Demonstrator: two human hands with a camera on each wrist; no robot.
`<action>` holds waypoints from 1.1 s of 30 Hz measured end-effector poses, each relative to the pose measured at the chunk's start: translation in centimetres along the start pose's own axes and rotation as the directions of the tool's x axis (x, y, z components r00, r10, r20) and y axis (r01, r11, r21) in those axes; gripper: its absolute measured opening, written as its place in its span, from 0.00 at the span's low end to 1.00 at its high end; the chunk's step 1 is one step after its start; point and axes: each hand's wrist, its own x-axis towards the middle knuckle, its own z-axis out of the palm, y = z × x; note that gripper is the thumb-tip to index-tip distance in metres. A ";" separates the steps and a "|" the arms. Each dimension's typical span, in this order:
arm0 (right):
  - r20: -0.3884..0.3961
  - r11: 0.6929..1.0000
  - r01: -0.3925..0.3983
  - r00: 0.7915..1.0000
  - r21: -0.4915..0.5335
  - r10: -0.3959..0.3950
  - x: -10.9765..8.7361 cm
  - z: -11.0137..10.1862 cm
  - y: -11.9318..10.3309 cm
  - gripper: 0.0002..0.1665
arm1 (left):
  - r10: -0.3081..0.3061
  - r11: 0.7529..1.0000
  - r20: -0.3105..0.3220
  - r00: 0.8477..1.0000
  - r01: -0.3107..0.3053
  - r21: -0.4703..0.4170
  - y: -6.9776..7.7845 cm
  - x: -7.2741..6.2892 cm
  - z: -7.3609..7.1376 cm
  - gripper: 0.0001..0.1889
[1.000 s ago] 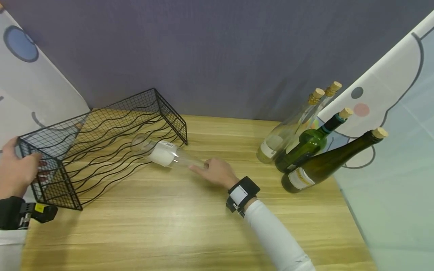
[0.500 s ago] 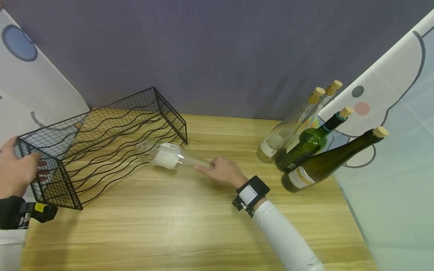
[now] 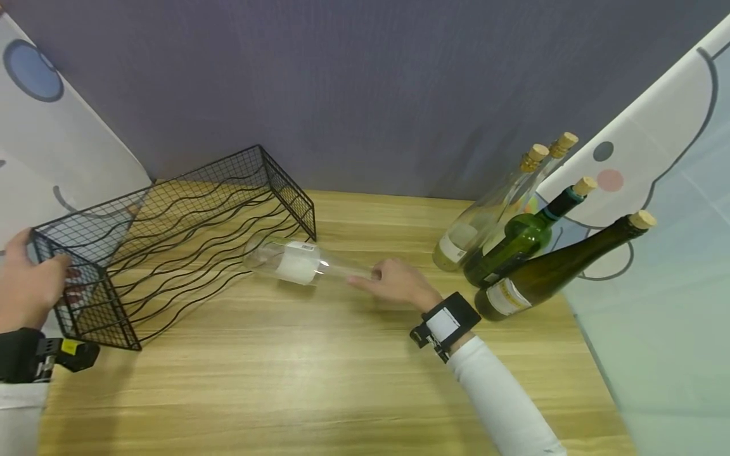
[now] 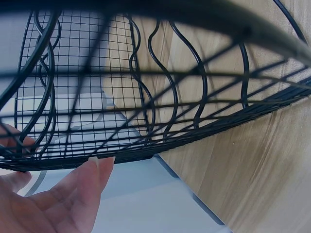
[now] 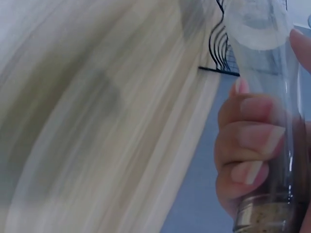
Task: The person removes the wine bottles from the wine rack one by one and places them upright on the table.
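A clear glass bottle with a white label (image 3: 298, 261) lies tilted, its base over the right end of the black wire wine rack (image 3: 122, 307). Whether the base touches the wavy wires, I cannot tell. My right hand (image 3: 399, 284) grips the bottle's neck. In the right wrist view, curled fingers (image 5: 248, 133) wrap the clear neck, with a cork (image 5: 267, 218) at its end. At the rack's left end, my left hand (image 3: 28, 282) holds the upper edge of the mesh side. The left wrist view has the thumb and fingers on both sides of that mesh (image 4: 97, 128).
Several corked bottles stand at the right: clear bottles (image 3: 453, 248) at the back, a green bottle (image 3: 521, 237) and a dark olive bottle (image 3: 521, 285) nearer. A grey wall (image 3: 365, 95) rises behind the wooden table (image 3: 256, 392).
My right hand has moved right with the clear bottle, drawing its base away from the rack's middle towards the right end. The left hand and the rack stay in place.
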 end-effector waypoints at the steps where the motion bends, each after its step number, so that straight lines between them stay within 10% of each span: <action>1: -0.001 1.000 0.003 1.000 -0.001 -0.003 -0.1 -0.2 0.1 0.37 | 0.003 1.000 0.001 1.000 -0.003 -0.009 -0.2 0.2 0.1 0.38; 19: 0.024 1.000 0.021 1.000 0.007 -0.021 -2.7 -5.0 2.2 0.36 | 0.003 1.000 0.015 1.000 -0.002 -0.027 0.6 -0.5 -0.2 0.37; 27: 0.038 0.997 0.066 0.997 0.030 -0.067 -3.2 -6.8 1.9 0.32 | 0.031 0.999 0.004 1.000 -0.031 -0.035 -1.5 1.5 0.6 0.39; 33: 0.019 0.997 0.074 0.997 0.030 -0.075 -3.5 -7.7 1.5 0.33 | 0.018 1.000 0.013 1.000 -0.018 -0.006 0.2 -0.3 -0.1 0.38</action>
